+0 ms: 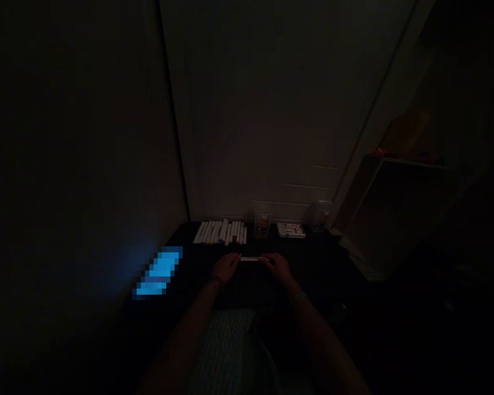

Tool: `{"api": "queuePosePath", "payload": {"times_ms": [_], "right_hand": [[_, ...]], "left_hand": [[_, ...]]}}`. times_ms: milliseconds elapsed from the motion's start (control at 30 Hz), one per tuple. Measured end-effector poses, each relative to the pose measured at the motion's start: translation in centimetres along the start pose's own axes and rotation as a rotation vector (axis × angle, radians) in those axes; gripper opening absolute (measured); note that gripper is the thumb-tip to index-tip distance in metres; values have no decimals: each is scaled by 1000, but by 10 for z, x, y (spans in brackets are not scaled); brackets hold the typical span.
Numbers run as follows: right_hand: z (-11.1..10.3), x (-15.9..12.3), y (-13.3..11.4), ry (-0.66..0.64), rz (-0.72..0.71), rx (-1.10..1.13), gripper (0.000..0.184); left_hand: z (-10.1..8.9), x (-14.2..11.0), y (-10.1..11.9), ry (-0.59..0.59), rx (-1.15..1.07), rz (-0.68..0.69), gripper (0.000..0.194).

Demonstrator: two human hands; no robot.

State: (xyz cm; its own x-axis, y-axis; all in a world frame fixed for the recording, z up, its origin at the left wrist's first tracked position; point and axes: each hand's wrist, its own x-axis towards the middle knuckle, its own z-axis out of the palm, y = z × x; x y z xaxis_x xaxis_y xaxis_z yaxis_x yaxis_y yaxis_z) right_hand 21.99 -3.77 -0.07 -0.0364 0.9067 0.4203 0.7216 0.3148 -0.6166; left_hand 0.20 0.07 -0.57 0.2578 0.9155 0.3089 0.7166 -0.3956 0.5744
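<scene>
Two forearms (189, 332) end in two grips (226, 267) (278, 267) holding one marker (251, 259).

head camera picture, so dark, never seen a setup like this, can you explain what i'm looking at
There is no machine here: a camera worn on a person's head looks forward and down at their own bare hands. The left hand and right hand hold the two ends of a slim white marker over a dark table. Beyond them lie a row of white markers, a clear case, a flat white pack and another clear container. At the left is a glowing blue patch, too blocky to identify. Fine details are lost in the dark.
</scene>
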Motion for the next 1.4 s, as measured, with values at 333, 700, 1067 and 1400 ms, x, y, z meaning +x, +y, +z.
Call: {"api": "queuePosePath", "payload": {"times_ms": [333,700,1067,1400], "right_hand": [[-3,-2,-7,17,-123,-144,30],[-7,-3,-13,-42,-188,-252,30],[-3,-3,-21,-62,-143,-315,37],[-3,1,-9,-92,38,-227,55]], "left_hand": [[1,2,-3,-36,52,-3,40],[-15,-2,15,-67,-49,-124,44],[-16,-7,23,11,-188,-137,41],[-12,-6,17,40,-111,58,33]]}}
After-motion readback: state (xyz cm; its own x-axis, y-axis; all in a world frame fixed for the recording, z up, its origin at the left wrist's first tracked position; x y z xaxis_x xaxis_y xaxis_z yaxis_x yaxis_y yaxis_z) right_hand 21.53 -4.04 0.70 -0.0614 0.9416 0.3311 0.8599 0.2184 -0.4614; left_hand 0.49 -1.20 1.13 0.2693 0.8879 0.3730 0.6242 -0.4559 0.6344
